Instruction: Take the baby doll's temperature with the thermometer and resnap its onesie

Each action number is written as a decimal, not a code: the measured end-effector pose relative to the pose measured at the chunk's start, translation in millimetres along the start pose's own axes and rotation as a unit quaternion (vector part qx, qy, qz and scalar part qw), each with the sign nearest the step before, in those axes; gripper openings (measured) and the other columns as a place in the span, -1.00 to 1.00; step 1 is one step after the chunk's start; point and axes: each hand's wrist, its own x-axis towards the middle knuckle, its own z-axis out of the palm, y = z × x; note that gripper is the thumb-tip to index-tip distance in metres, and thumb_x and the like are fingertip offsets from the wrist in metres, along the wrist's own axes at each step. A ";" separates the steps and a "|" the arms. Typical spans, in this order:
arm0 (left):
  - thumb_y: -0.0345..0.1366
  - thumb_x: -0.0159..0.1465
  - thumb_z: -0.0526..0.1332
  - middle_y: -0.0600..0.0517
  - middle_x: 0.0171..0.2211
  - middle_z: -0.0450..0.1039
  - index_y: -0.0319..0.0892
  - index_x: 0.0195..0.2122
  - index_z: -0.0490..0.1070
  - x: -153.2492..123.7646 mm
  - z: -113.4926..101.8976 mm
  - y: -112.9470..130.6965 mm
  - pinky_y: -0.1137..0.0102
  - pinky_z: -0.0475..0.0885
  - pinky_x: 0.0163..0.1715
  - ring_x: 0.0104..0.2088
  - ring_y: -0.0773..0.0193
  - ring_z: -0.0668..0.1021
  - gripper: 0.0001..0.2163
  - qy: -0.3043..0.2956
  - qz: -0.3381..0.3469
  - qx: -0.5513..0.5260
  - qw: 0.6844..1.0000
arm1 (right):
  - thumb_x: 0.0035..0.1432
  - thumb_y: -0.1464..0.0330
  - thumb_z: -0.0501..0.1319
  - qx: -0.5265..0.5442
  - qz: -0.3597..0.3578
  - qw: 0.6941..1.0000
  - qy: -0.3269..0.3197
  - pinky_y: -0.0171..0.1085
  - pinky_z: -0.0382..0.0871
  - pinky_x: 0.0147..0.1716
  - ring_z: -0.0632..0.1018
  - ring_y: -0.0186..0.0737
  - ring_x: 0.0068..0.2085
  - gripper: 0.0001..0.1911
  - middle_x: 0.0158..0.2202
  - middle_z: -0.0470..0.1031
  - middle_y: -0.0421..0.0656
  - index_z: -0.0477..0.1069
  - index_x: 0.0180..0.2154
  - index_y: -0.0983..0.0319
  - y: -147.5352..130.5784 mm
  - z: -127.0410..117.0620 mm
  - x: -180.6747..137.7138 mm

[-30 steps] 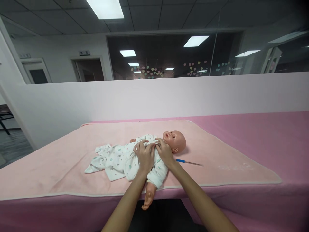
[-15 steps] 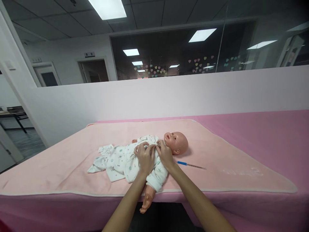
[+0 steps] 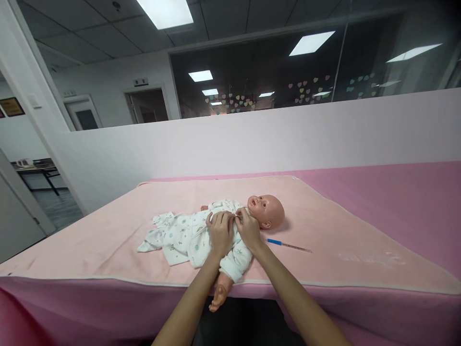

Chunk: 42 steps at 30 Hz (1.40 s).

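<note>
A baby doll point(image 3: 267, 211) lies on its back on a light pink blanket point(image 3: 324, 230), head to the right, dressed in a white printed garment point(image 3: 176, 235). One bare doll arm point(image 3: 219, 294) hangs over the table's front edge. My left hand point(image 3: 219, 233) and my right hand point(image 3: 248, 228) rest together on the doll's chest, fingers pinched on the garment's front near the collar. A thin thermometer with a blue end point(image 3: 288, 245) lies on the blanket just right of my right wrist.
The blanket covers a darker pink table point(image 3: 396, 192). A white partition wall point(image 3: 252, 139) runs behind it, with dark glass above. At the left are a doorway and a room with a table point(image 3: 36, 173).
The hands have stayed on the doll's chest, fingers drawing slightly closer together. The view has shifted, so the left side of the room shows more.
</note>
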 end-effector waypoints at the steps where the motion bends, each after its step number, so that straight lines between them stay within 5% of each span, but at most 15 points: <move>1: -0.39 0.26 0.03 0.09 -0.28 0.47 -0.10 -0.31 0.35 -0.5 -0.3 -0.1 0.19 -0.01 0.07 -0.19 0.29 0.44 -0.88 -0.003 -0.002 0.001 1.000 | 0.13 0.41 0.00 0.005 0.001 1.000 0.004 -0.38 0.26 -0.40 0.51 -0.26 -0.38 -0.84 -0.40 0.50 -0.16 0.32 -0.28 0.23 -0.8 -0.3 -0.2; 9: -0.40 0.24 0.05 0.05 -0.29 0.47 -0.08 -0.28 0.39 -0.6 -4.8 1.8 0.20 0.07 0.00 -0.21 0.25 0.44 -0.85 0.001 0.003 0.018 1.000 | 0.04 0.47 -0.02 0.052 -0.003 0.998 0.022 -0.35 0.30 -0.31 0.50 -0.24 -0.31 -0.78 -0.36 0.51 -0.16 0.35 -0.30 0.21 -7.6 -2.8 -1.7; 22: -0.35 0.25 0.05 0.06 -0.28 0.48 -0.05 -0.26 0.39 2.8 -5.7 2.5 0.18 0.05 -0.03 -0.21 0.22 0.43 -0.85 -0.008 -0.014 -0.009 1.000 | 0.17 0.40 -0.08 0.130 0.036 0.990 0.047 -0.27 0.38 -0.23 0.53 -0.21 -0.21 -0.72 -0.19 0.50 -0.07 0.29 -0.12 0.23 -2.9 4.2 -4.2; 42: -0.34 0.26 0.04 0.08 -0.31 0.49 -0.06 -0.27 0.40 0.0 -10.1 3.6 0.23 0.07 -0.04 -0.22 0.26 0.43 -0.84 -0.007 -0.012 0.010 1.000 | 0.19 0.36 -0.06 0.110 0.017 0.992 0.064 -0.26 0.38 -0.28 0.54 -0.20 -0.26 -0.76 -0.23 0.51 -0.07 0.31 -0.17 0.23 2.1 9.5 -8.9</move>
